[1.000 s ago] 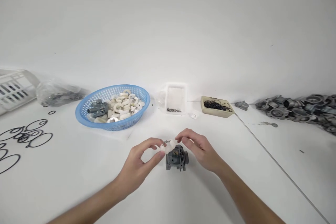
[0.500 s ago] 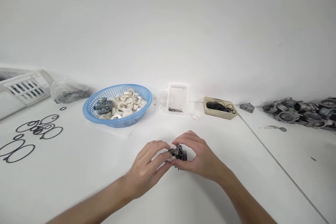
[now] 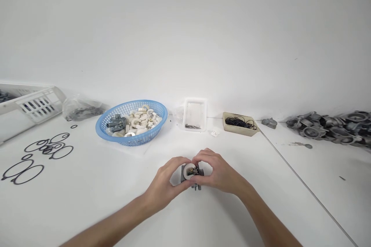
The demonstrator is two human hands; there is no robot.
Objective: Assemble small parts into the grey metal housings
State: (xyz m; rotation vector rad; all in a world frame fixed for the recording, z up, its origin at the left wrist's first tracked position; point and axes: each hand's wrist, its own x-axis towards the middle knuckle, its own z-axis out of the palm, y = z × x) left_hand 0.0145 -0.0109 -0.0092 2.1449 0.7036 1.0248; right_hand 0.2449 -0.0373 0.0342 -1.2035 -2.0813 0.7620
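Note:
A grey carburetor body rests on the white table in front of me. On its upper side lies a white C-shaped carburetor float, with brass parts showing in its opening. My left hand curves round the left side, thumb and forefinger closed on the float's edge. From the right, my right hand grips the carburetor body, its thumb in front and fingers behind. The undersides of my fingertips are hidden.
A blue basket of white floats also holds another carburetor. Behind my hands stand a white tray with small pins and a yellowish tray of black rings. Grey metal bowls are piled right; black rings lie left.
The white float now shows on top of the carburetor, where metal parts showed before. My left fingers have drawn apart into a wider curve round it. The view has shifted slightly.

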